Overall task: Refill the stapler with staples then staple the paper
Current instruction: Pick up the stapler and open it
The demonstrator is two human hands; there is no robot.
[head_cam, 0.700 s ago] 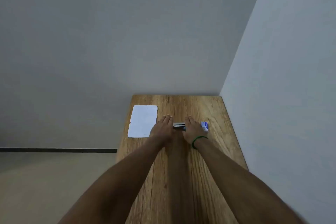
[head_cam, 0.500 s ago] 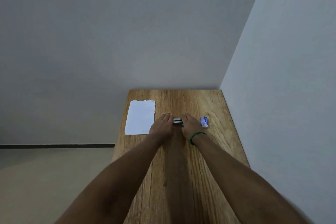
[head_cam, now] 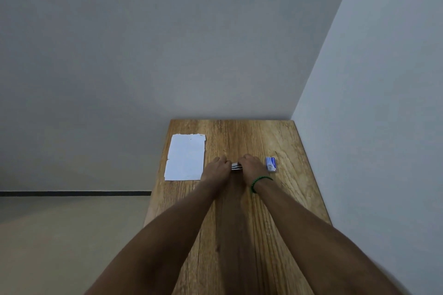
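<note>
Nearest the camera, two bare forearms reached away over the long wood-grain tabletop point(head_cam: 239, 235) toward twelve o'clock. The left hand point(head_cam: 215, 170) and the right hand point(head_cam: 250, 167), the latter with a green bead bracelet point(head_cam: 260, 183) at the wrist, met at the tabletop's middle around the small black-and-silver metal stapler point(head_cam: 236, 166). Each hand's grip was curled closed on one end of the stapler, so only a short strip of it showed between them; whether its top was already hinged open could not be told.

The refill seemed barely begun. The main risk, as I judged it, was the stapler skidding or snapping shut on a fingertip if the hands pulled unevenly on the sprung top, since little of the body was left free to steady.

At three o'clock from the hands, well apart from them, lay the small blue-and-white cardboard staple box point(head_cam: 271, 164), closed as far as could be seen, its contents hidden. At ten o'clock, just beside the left hand, the white rectangular paper sheet point(head_cam: 185, 157) lay flat with a ragged far edge, unstapled as far as could be made out.
</note>
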